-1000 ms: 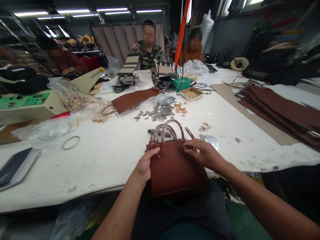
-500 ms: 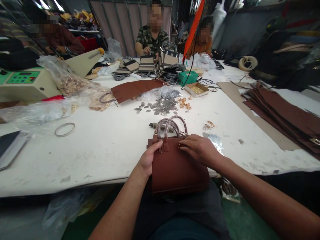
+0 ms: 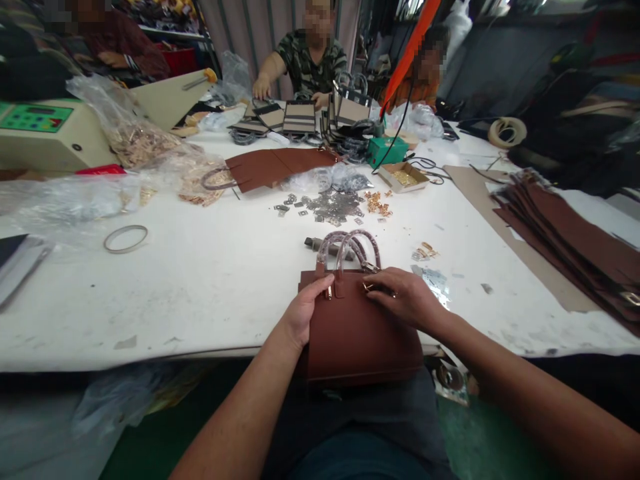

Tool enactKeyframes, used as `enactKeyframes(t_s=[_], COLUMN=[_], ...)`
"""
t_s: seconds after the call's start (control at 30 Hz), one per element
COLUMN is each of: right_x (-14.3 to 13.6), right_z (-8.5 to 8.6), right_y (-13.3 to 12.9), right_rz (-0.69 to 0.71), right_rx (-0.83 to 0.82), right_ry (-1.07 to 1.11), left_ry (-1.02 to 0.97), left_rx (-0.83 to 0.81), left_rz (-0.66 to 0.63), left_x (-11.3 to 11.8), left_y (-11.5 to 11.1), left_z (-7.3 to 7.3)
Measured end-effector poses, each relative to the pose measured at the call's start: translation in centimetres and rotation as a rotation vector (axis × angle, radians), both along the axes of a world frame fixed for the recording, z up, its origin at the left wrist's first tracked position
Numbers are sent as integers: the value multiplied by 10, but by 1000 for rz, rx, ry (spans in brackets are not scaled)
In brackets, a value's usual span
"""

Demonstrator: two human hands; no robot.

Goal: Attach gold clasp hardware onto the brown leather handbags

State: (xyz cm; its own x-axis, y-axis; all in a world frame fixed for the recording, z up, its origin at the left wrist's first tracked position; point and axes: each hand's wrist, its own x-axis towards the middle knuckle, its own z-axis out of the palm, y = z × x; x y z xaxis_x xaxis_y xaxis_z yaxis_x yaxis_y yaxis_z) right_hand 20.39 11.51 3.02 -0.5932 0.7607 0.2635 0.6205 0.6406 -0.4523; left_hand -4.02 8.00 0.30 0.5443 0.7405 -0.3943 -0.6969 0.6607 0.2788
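Observation:
A brown handbag point(image 3: 360, 340) stands upright on my lap against the table edge, its wrapped handles point(image 3: 373, 241) pointing up. My left hand point(image 3: 303, 311) grips the bag's left side, thumb on the front near a small gold fitting point(image 3: 329, 292). At the upper right of the front, my right hand point(image 3: 403, 293) is closed around a small metal piece point(image 3: 371, 287), whose exact shape is partly hidden by the fingers. Behind the handles lies a dark tool point(image 3: 314, 245) on the table.
Metal plates point(image 3: 335, 207), gold fittings point(image 3: 377, 203) and a small box point(image 3: 403, 179) lie beyond the bag. Brown panels point(image 3: 565, 233) are stacked at right. A machine point(image 3: 55, 137) stands at left. A person point(image 3: 313, 63) sits across the white table point(image 3: 200, 287).
The view has shifted slightly. My right fingers have changed position at the bag's front, showing more of the metal piece. The person across has reached an arm out sideways over the bags there.

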Motion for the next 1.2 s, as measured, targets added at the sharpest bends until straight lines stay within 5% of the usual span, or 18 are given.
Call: enactKeyframes(t_s=[0.57, 1.2], right_x=[-4, 0], right_z=[11, 1], right_y=[10, 9], right_rz=[139, 120], right_rx=[37, 100], right_ry=[-126, -122], left_ry=[56, 81], left_rx=[4, -7], left_rz=[3, -14], left_x=[2, 4], left_y=[3, 4], left_z=[2, 1])
